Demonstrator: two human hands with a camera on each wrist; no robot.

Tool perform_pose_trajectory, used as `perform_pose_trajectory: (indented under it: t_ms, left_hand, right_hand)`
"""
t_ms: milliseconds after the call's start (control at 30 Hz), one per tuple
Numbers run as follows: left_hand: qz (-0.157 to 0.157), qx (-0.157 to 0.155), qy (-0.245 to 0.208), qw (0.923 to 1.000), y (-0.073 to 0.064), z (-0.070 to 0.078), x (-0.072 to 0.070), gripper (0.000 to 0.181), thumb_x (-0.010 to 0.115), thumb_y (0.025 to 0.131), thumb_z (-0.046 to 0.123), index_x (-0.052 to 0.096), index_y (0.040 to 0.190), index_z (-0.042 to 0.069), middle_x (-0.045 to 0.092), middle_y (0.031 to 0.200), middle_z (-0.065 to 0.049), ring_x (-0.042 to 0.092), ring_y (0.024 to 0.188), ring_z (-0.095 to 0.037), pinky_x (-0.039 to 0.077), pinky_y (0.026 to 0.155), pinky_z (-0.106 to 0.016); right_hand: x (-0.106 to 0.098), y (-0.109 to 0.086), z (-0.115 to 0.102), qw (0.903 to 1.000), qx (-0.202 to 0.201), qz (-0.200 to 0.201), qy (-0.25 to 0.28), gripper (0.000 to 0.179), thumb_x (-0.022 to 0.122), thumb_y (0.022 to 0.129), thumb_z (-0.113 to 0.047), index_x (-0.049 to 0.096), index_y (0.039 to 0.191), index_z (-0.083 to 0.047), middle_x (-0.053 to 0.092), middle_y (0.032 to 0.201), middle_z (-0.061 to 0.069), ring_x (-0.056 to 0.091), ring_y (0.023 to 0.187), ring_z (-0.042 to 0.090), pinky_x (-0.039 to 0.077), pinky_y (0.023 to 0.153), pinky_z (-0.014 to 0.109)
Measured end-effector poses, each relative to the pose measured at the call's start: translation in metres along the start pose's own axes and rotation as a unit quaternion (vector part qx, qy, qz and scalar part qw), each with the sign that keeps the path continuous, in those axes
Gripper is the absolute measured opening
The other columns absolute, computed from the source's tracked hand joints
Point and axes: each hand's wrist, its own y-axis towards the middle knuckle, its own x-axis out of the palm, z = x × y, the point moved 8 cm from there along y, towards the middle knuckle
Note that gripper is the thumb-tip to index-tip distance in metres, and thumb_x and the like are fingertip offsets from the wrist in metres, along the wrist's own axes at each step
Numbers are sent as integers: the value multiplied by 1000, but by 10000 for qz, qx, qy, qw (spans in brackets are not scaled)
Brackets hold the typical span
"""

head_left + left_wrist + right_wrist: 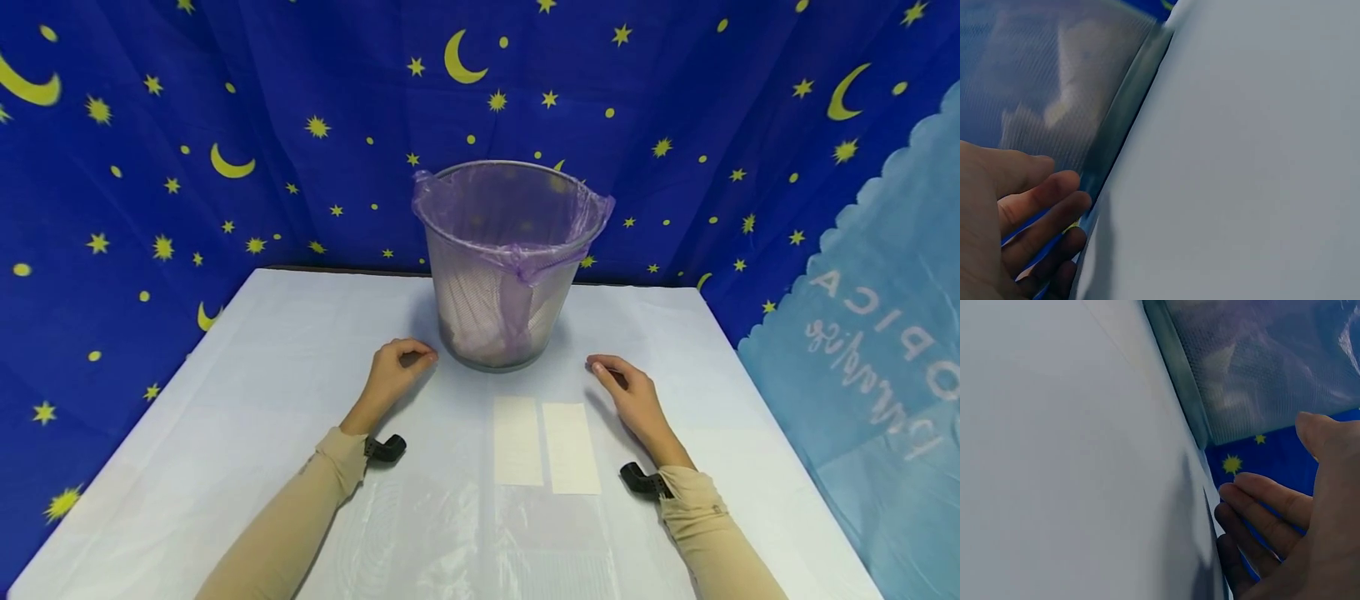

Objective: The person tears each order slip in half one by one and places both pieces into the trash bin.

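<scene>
A metal mesh wastebasket [491,308] stands upright at the back of the table, lined with a thin purple bag [517,260]. The bag folds over the rim and is bunched at the front; something pale shows through the mesh low inside. My left hand [393,371] is just left of the basket's base, fingers loosely bent and holding nothing. To the right of the basket and a little apart from it is my right hand [626,390], relaxed, with nothing in it. Both wrist views show bent fingers near the mesh wall [1041,81].
Two cream paper-like rectangles [517,442] [572,448] lie side by side in front of the basket. Shiny clear plastic [480,542] covers the white table's [285,333] near part. A blue star-patterned cloth [300,100] hangs behind, and a light-blue printed cloth [885,333] hangs at right.
</scene>
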Motion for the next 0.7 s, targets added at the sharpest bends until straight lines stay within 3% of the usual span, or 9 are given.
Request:
perform_pose_trajectory:
  t_ms: [100,333,467,567,700]
  left_hand:
    - [-131,159,33,9998,-5,6,12,9,81,91,11,82,98,4,78,102,-13,68,104,-33,51,97,-48]
    - [-586,758,80,9954,-17,33,47,10,82,90,11,83,97,5,78,99,-9,67,98,-28,54,89,-40]
    - [-922,1040,311,9898,-26,49,66,15,83,90,17,82,102,7,73,101,-8,63,90,-23,50,82,-32]
    - [-1166,1134,592,9849,-33,58,79,25,84,89,25,81,106,8,68,103,-9,57,86,-21,44,82,-33]
    - [-1540,1032,828,9792,-40,63,92,39,89,84,34,77,114,11,62,107,-7,55,91,-20,42,90,-40]
  right_hand:
    - [7,-1,-7,9999,-127,-96,15,42,58,109,-43,70,134,-12,73,134,7,65,129,28,47,111,47]
    - [20,-8,-23,9986,-499,-135,135,34,63,107,-39,72,131,-17,74,131,1,66,126,22,45,108,25]
    - [24,-11,-32,9971,-712,-91,266,31,65,106,-34,73,130,-18,74,131,0,66,127,24,45,111,35]
    - [26,-12,-37,9951,-876,-114,450,28,66,106,-30,73,130,-18,74,132,0,64,129,25,43,113,38]
    - [30,-13,-40,9932,-1003,-183,558,26,65,106,-26,73,130,-19,74,132,-2,64,129,21,42,113,28]
